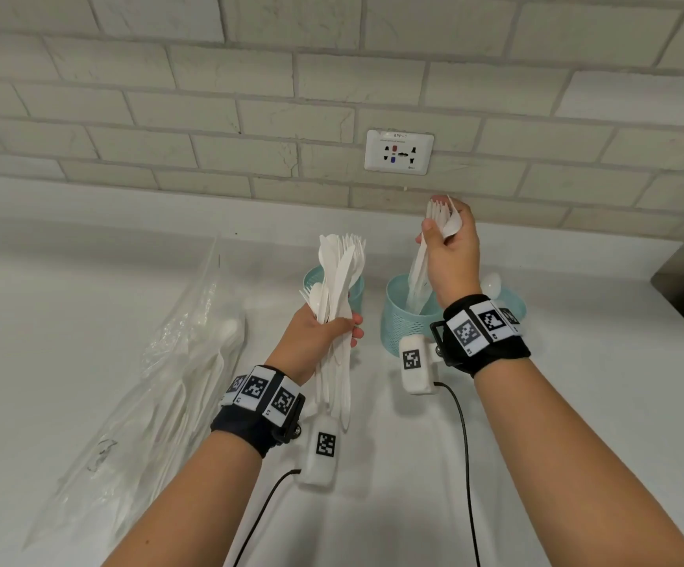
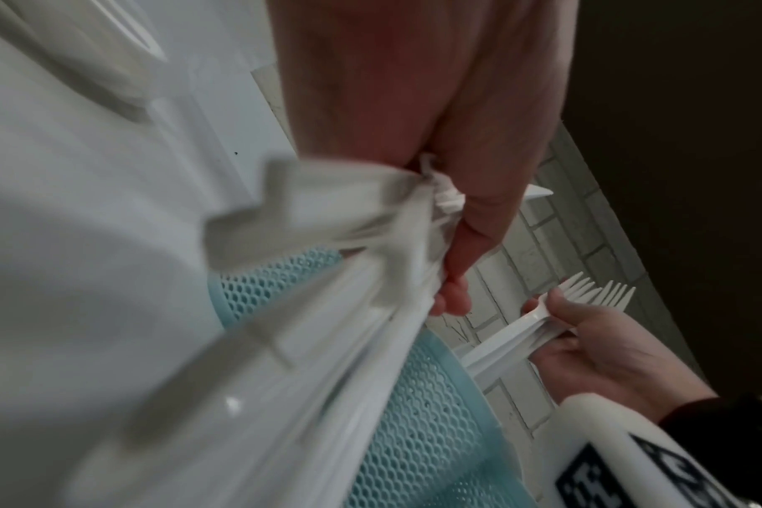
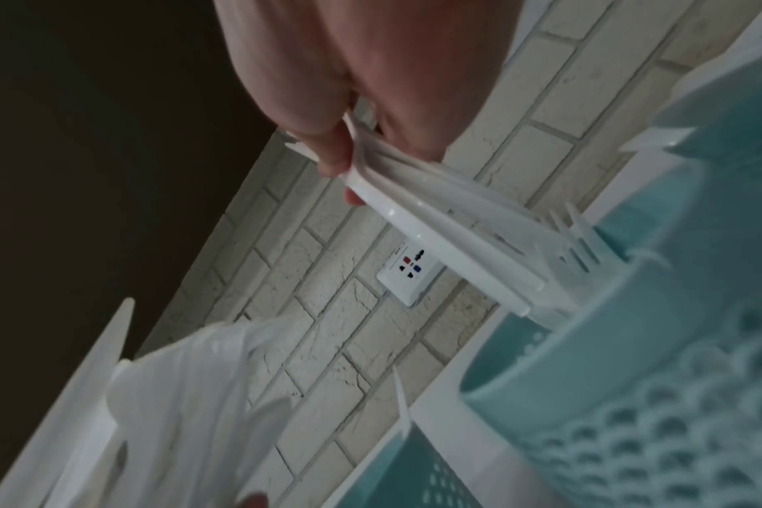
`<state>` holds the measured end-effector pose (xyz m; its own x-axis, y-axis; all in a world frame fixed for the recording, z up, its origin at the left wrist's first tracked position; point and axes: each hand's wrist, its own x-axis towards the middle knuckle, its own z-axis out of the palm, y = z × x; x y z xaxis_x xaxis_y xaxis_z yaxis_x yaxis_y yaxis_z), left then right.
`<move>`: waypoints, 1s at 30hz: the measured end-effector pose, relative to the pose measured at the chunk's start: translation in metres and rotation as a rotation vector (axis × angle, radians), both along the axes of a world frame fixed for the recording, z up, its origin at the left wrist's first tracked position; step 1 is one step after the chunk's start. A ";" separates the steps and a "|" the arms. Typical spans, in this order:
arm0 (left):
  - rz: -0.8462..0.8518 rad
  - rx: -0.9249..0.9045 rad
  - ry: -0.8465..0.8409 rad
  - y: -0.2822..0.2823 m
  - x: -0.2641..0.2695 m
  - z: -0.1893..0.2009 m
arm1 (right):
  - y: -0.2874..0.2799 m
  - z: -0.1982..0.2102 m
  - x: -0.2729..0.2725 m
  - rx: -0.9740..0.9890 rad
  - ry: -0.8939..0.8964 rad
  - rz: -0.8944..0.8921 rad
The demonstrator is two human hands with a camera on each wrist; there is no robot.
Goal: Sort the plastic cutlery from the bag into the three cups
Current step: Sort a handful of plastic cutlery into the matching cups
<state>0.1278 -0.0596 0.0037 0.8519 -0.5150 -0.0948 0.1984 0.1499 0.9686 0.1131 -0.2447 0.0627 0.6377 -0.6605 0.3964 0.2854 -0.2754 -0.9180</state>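
Note:
My left hand (image 1: 324, 333) grips a mixed bundle of white plastic cutlery (image 1: 338, 280), forks, knives and spoons, upright in front of the left teal cup (image 1: 357, 289). My right hand (image 1: 450, 247) pinches several white forks (image 1: 422, 263), tines up. Their handles reach down into the middle teal cup (image 1: 403, 317). In the right wrist view the fork handles (image 3: 457, 240) end at that cup's rim (image 3: 675, 309). The right teal cup (image 1: 514, 306) is mostly hidden behind my right wrist, and a spoon (image 1: 491, 282) sticks out of it.
A clear plastic bag (image 1: 168, 362) with more white cutlery lies on the white counter (image 1: 577, 403) to the left. A brick wall with a socket plate (image 1: 399, 151) rises close behind the cups. The counter ends at the far right (image 1: 667, 280).

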 end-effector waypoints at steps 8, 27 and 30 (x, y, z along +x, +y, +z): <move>-0.104 -0.074 0.054 -0.001 -0.003 0.004 | 0.007 -0.039 -0.002 -0.130 0.268 0.040; -0.093 -0.154 -0.006 -0.006 -0.004 0.012 | 0.041 -0.024 -0.031 -0.249 0.414 0.361; -0.112 -0.137 -0.033 -0.005 -0.006 0.013 | 0.039 -0.023 -0.031 -0.194 0.443 0.400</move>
<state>0.1218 -0.0650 0.0162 0.7899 -0.6131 0.0095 0.1901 0.2596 0.9468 0.0820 -0.2061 0.0393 0.9520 -0.2790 0.1261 0.0044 -0.3993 -0.9168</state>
